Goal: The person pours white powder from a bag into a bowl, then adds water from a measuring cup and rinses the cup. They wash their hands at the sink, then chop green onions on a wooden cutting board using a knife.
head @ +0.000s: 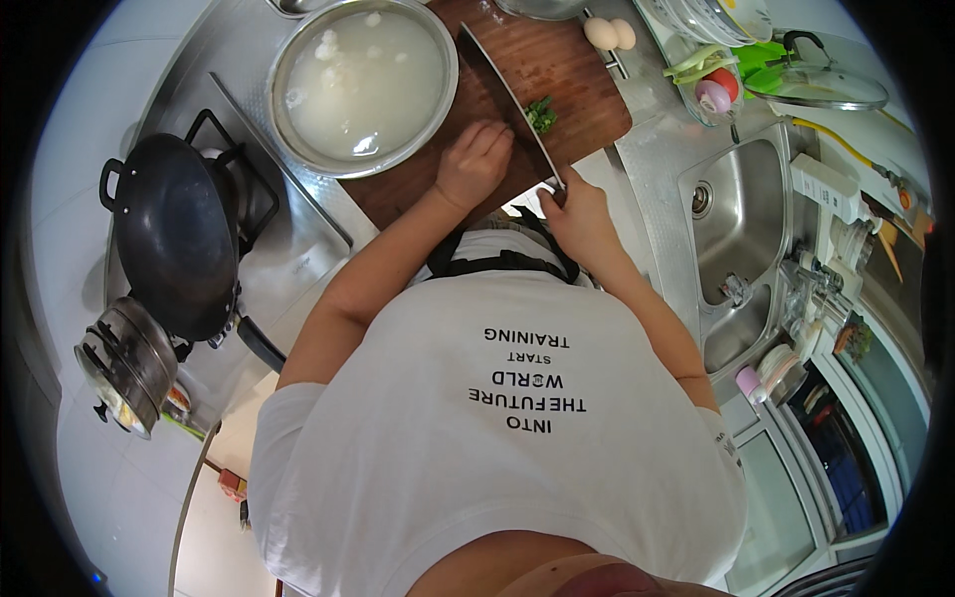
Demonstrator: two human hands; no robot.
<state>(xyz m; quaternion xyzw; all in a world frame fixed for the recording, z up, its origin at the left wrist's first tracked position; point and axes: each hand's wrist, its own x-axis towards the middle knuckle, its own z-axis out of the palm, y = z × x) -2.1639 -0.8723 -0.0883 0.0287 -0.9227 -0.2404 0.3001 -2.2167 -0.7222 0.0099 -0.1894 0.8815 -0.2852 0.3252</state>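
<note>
My right hand (pixel 578 205) grips the handle of a kitchen knife (pixel 492 93), whose wide blade slants across a wooden cutting board (pixel 593 89). Chopped green herbs or scallions (pixel 542 116) lie in a small heap against the blade's right side. On the left side of the blade, my left hand (pixel 475 158) rests on the board with its fingers curled in. What may be under those fingers is hidden. A large metal bowl (pixel 451 71) of cloudy white liquid with floating white lumps overlaps the board's left edge.
At left, a black wok (pixel 175 235) sits tilted on the gas stove beside a steamer pot (pixel 134 366). Two eggs (pixel 609 33) lie past the board. Farther right are a glass dish with a shallot (pixel 712 97), a glass lid (pixel 821 86) and a steel sink (pixel 735 216).
</note>
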